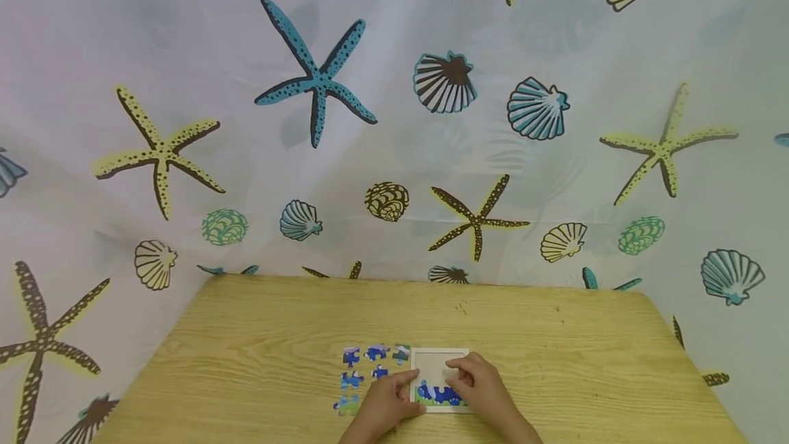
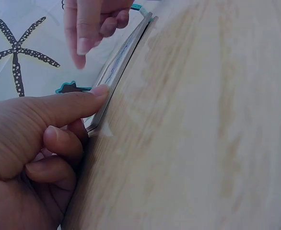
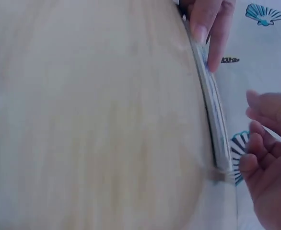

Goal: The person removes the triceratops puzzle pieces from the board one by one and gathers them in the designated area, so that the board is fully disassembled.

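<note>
A shallow puzzle frame with a pale rim lies flat on the table. Blue and green jigsaw pieces fill the lower part of its inside, while the upper part shows bare backing. My left hand grips the frame's left side; in the left wrist view, the thumb lies on the rim. Over the frame's right half hovers my right hand, its thumb and index finger apart in the head view. The right wrist view shows the right hand with loosely bent fingers and no piece visible in them.
Several loose jigsaw pieces lie in rough rows left of the frame, some partly behind the left hand. The wooden table reaches back to a hanging sheet printed with starfish and shells, which also closes off both sides.
</note>
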### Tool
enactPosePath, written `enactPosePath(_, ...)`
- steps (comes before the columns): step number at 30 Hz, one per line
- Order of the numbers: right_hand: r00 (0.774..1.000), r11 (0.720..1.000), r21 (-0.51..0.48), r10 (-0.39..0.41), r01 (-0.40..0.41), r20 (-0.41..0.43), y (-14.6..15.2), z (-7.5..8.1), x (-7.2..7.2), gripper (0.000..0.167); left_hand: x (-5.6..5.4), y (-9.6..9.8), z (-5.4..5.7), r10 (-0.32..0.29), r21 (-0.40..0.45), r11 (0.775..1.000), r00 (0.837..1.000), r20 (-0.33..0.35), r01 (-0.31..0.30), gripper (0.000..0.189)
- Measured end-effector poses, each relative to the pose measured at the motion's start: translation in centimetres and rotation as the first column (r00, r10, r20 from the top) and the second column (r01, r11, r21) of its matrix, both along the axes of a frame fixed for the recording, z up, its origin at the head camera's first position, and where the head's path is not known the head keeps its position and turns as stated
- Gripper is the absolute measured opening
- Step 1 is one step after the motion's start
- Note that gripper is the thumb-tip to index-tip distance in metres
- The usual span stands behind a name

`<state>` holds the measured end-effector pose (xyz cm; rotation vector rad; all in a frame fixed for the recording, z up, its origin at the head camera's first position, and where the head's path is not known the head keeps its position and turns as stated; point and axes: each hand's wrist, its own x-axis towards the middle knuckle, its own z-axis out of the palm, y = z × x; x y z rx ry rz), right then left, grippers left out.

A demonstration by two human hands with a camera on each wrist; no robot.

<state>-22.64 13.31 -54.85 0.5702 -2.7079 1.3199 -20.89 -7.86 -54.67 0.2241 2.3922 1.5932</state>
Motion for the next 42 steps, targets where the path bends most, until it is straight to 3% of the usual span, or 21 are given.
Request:
enactPosePath(5, 0.994, 0.993, -0.038, 0.109, -0.108, 0.031, -1.1, 0.1, 0.1, 0.027, -0.1, 0.1, -0.1, -0.009, 0.002, 1.000, 1.000, 0.000, 0.009, 0.062)
enactPosePath(11, 0.988, 0.990, -0.018, 0.139, -0.138, 0.067, -1.7, 0.0, 0.3, 0.033, -0.2, 0.3, -0.3, -0.014, 0.004, 1.000, 1.000, -0.009, 0.014, 0.062)
enactPosePath(18, 0.986, 0.986, 0.077, 0.141, -0.147, 0.084, -2.2, 0.4, 0.3, 0.030, -0.5, 0.2, -0.4, -0.019, -0.017, 1.000, 0.999, -0.043, 0.018, 0.062)
enactPosePath(29, 0.979, 0.985, 0.100, 0.122, -0.139, 0.163, -2.7, 0.7, 0.4, 0.026, -0.3, -0.1, -0.6, -0.007, -0.011, 1.000, 1.000, -0.018, 0.007, 0.063)
enactPosePath(37, 0.982, 0.985, 0.120, 0.108, -0.127, 0.155, -3.0, 0.8, 0.4, 0.033, -0.2, -0.2, -0.5, -0.015, -0.014, 1.000, 0.999, -0.040, 0.015, 0.063)
enactPosePath(42, 0.984, 0.987, 0.116, 0.093, -0.111, 0.151, -3.2, 0.9, 0.7, 0.026, -0.2, -0.1, -0.4, -0.014, -0.018, 1.000, 0.999, -0.032, 0.013, 0.062)
